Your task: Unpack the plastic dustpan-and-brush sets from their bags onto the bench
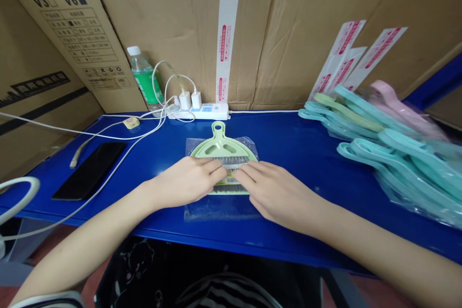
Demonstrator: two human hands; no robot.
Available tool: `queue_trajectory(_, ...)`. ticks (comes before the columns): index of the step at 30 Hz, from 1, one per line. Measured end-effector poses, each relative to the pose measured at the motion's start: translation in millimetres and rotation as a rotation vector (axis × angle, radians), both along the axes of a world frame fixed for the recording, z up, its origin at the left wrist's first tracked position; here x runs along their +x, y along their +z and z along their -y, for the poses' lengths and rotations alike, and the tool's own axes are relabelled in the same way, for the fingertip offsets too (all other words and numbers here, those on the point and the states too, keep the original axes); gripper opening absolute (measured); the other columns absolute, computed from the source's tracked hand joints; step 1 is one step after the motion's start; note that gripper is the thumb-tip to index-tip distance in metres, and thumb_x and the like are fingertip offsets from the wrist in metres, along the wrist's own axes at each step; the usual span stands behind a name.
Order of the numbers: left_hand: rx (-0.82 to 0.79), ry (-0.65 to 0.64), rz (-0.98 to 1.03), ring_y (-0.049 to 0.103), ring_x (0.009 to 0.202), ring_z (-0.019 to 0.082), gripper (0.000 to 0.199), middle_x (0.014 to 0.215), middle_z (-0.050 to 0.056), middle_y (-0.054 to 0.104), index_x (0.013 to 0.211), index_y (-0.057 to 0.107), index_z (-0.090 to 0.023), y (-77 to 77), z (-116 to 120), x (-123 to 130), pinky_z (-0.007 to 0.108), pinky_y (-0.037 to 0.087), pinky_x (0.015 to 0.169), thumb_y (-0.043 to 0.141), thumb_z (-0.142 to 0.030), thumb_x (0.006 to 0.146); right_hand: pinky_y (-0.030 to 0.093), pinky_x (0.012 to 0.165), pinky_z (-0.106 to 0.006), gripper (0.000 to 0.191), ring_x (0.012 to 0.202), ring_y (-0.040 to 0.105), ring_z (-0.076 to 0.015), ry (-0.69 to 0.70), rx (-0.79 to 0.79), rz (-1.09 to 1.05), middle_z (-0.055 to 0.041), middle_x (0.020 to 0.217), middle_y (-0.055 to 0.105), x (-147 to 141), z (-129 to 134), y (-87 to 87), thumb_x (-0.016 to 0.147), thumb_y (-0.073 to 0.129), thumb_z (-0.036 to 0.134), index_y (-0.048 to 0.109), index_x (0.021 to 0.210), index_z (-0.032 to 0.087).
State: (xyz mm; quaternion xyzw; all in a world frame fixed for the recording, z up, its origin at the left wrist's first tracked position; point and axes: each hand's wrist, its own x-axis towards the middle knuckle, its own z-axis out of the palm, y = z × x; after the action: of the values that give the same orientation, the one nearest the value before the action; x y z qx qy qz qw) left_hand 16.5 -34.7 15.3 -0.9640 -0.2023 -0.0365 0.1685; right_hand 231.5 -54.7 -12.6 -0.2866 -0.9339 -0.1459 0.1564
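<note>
A small pale green dustpan [218,145] with a grey-bristled brush [234,160] nested in it lies on the blue table, handle pointing away from me. A clear plastic bag [220,211] spreads under or around it; I cannot tell whether the set is inside. Across its middle sits a white and yellow-green label [228,180]. My left hand [184,180] rests at the label's left side, fingers curled together. From the right, my right hand [277,192] meets it with bent fingers pressed on the label's other side. Both thumbs are mostly hidden.
Bagged turquoise, green and pink dustpan sets [404,154] are piled at right. On the left are a black phone [88,171], white cables [140,137] and a green-labelled bottle [145,79]. A power strip [212,111] stands against the cardboard [288,43] behind.
</note>
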Motion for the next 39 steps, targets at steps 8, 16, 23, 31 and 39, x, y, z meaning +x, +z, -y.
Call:
queue_trajectory(8, 0.085, -0.012, 0.072, 0.057, 0.060, 0.015, 0.022, 0.072, 0.001, 0.060, 0.083, 0.052, -0.016, -9.4, -2.4, 3.9, 0.025, 0.044, 0.052, 0.035, -0.015, 0.097, 0.041, 0.059, -0.030, 0.021, 0.065, 0.057, -0.0185, 0.006, 0.139, -0.028, -0.0031, 0.070, 0.059, -3.9, -1.4, -4.3, 0.085, 0.040, 0.004, 0.057, 0.083, 0.016)
queue_trajectory(16, 0.187, 0.003, 0.136, 0.052, 0.054, 0.016, 0.026, 0.062, 0.000, 0.052, 0.074, 0.051, -0.017, -12.2, 2.1, 9.6, 0.028, 0.042, 0.048, 0.031, -0.010, 0.090, 0.034, 0.056, -0.030, 0.031, 0.058, 0.051, -0.0176, -0.030, 0.313, -0.035, -0.0018, 0.062, 0.054, -9.1, 4.1, -2.3, 0.085, 0.035, -0.002, 0.056, 0.073, 0.017)
queue_trajectory(23, 0.089, 0.029, 0.077, 0.056, 0.061, 0.019, 0.016, 0.070, 0.004, 0.057, 0.078, 0.054, -0.016, -10.3, 6.1, 9.2, 0.031, 0.045, 0.053, 0.040, -0.008, 0.081, 0.038, 0.058, -0.030, 0.028, 0.062, 0.054, -0.0195, -0.059, 0.235, -0.034, -0.0036, 0.069, 0.059, -9.2, 6.4, -4.8, 0.083, 0.037, -0.003, 0.057, 0.078, 0.016)
queue_trajectory(31, -0.085, 0.086, 0.060, 0.055, 0.061, 0.017, 0.015, 0.071, 0.003, 0.059, 0.078, 0.054, -0.017, -4.2, 7.0, 3.4, 0.029, 0.042, 0.052, 0.042, -0.008, 0.075, 0.036, 0.058, -0.030, 0.024, 0.063, 0.054, -0.0183, -0.058, 0.209, 0.012, -0.0026, 0.069, 0.059, -4.2, 4.0, -2.4, 0.085, 0.040, -0.001, 0.056, 0.080, 0.017)
queue_trajectory(39, -0.154, 0.084, 0.087, 0.052, 0.055, 0.014, 0.019, 0.068, 0.000, 0.058, 0.079, 0.055, -0.017, -0.3, 4.8, -0.8, 0.027, 0.039, 0.049, 0.040, -0.016, 0.090, 0.034, 0.060, -0.030, 0.027, 0.061, 0.051, -0.0173, -0.016, 0.277, -0.029, -0.0012, 0.063, 0.056, -8.2, 5.4, -7.5, 0.086, 0.042, 0.000, 0.058, 0.073, 0.018)
